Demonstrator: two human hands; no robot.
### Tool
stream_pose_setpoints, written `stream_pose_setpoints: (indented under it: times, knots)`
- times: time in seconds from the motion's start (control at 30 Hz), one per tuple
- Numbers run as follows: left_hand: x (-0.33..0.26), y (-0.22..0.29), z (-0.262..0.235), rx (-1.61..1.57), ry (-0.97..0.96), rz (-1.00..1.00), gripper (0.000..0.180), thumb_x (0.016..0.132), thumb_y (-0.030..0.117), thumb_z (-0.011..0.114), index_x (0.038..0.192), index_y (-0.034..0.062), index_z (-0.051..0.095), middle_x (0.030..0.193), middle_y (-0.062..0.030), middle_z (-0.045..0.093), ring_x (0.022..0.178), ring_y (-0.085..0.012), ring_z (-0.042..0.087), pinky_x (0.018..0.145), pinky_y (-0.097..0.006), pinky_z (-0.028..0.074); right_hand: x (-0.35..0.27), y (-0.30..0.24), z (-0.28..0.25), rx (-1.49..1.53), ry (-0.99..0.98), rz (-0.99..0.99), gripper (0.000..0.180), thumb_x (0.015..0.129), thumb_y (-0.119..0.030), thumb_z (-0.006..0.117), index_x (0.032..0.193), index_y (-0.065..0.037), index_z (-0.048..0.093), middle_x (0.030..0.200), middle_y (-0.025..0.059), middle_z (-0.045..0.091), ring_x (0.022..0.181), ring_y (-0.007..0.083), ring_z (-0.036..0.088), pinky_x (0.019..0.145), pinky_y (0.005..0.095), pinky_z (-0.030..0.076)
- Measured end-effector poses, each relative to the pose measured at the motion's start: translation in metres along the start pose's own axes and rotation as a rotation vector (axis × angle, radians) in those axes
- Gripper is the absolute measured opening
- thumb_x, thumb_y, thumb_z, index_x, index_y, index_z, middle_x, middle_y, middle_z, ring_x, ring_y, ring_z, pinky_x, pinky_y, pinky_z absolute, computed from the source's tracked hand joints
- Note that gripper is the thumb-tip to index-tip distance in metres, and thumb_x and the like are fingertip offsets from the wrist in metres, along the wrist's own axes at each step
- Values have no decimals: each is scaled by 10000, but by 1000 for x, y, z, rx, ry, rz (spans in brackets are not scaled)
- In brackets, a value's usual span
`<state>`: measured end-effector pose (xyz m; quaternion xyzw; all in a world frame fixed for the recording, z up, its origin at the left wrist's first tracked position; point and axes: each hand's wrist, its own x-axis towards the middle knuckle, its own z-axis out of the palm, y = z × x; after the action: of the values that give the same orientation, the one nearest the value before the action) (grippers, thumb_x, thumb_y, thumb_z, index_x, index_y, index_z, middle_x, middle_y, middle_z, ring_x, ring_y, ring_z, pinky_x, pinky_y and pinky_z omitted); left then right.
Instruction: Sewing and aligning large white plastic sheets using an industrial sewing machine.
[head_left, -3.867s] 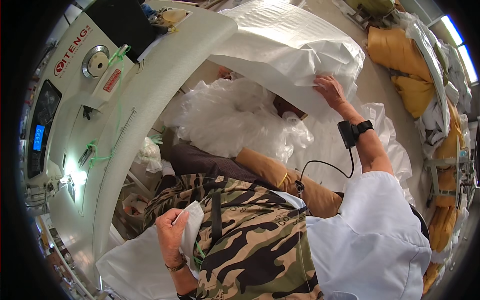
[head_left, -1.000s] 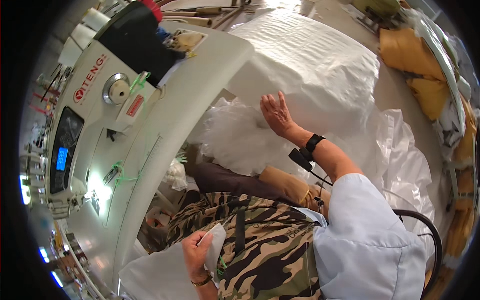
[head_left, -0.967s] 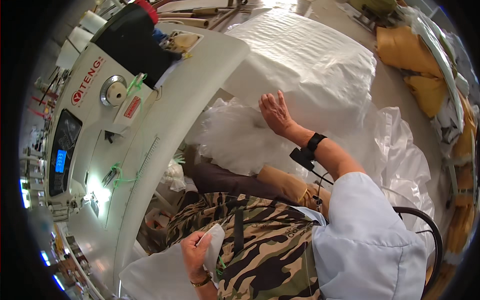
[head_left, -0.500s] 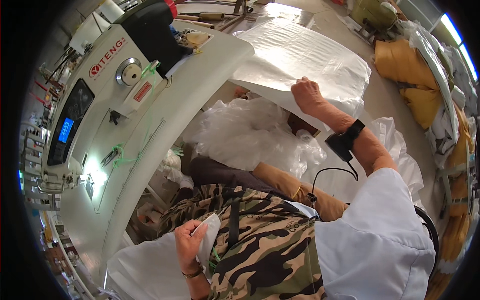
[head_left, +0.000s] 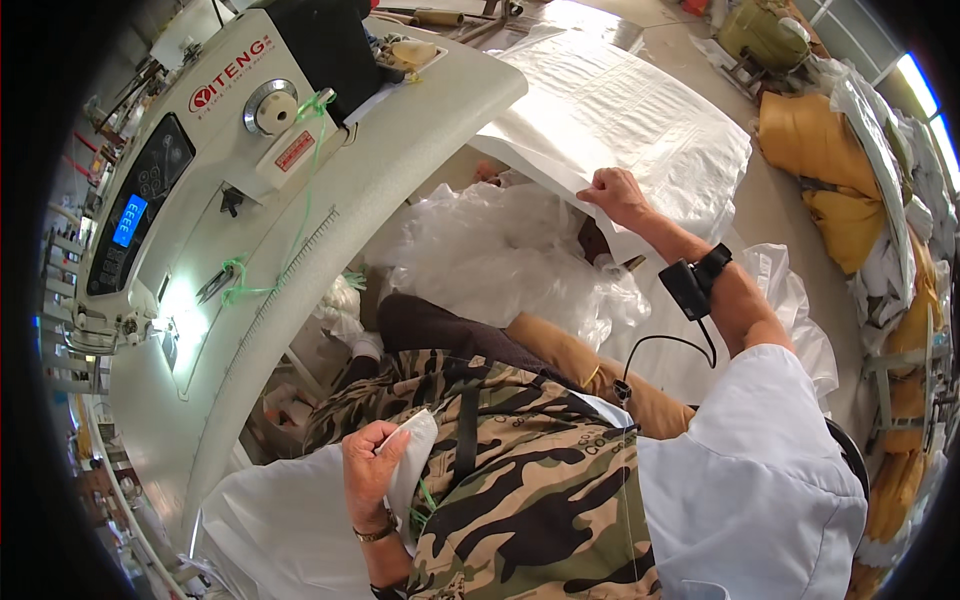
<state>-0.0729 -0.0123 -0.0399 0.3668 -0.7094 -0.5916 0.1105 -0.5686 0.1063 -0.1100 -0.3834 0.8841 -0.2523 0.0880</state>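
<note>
White woven sheet (head_left: 640, 120), white sewing machine (head_left: 190, 170) (blue-lit display), green thread (head_left: 240, 285), camouflage apron (head_left: 540, 480), yellow sacks (head_left: 830, 170).

So the tabletop (head_left: 400, 140) is a pale curved slab with a white industrial sewing machine (head_left: 200, 150) sitting on it, well off from the left hand (head_left: 372, 470). A big white woven sheet (head_left: 620, 120) drapes off its far end, right under the right hand (head_left: 618, 195). Floor (head_left: 770, 210) beyond that hand carries yellow sacks (head_left: 830, 170).
</note>
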Motion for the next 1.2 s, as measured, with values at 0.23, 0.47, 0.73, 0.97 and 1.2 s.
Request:
stream_pose_setpoints:
  times: [0.23, 0.47, 0.73, 0.97, 1.2]
  knots:
    - [3, -6, -3, 3, 12, -8, 223, 856, 167, 684, 758, -26, 634, 604, 47, 531, 579, -27, 412, 518, -213, 328, -10, -4, -4, -207, 21, -126, 293, 845, -294, 643, 800, -5, 631, 740, 209, 628, 761, 376, 634, 693, 455, 479]
    - [4, -6, -3, -4, 7, -2, 234, 859, 174, 683, 758, -30, 630, 603, 42, 527, 578, -25, 404, 517, -212, 322, -18, -12, -26, -707, -73, -319, 114, 803, -102, 612, 832, -16, 680, 774, 193, 650, 814, 379, 652, 761, 428, 519]
    - [5, -12, -5, -39, 8, 0, 242, 853, 182, 686, 757, -32, 625, 603, 40, 526, 579, -28, 406, 517, -216, 321, -25, 5, -30, -363, -102, -76, 201, 816, -225, 640, 789, -26, 659, 777, 209, 646, 789, 390, 630, 716, 466, 483]
    - [8, -15, -6, 23, 12, -13, 255, 848, 199, 688, 757, -29, 622, 603, 37, 527, 579, -30, 416, 521, -219, 328, -27, 2, -30, -283, -50, -82, 274, 806, -280, 666, 750, -17, 619, 729, 172, 638, 732, 349, 625, 678, 432, 475]
    - [9, -11, -4, -10, -7, -12, 244, 849, 201, 688, 772, -22, 631, 616, 38, 539, 583, -29, 420, 527, -214, 335, -12, 10, -28, -16, -126, 111, 344, 788, -339, 683, 778, 2, 632, 706, 154, 625, 692, 297, 605, 658, 404, 468]
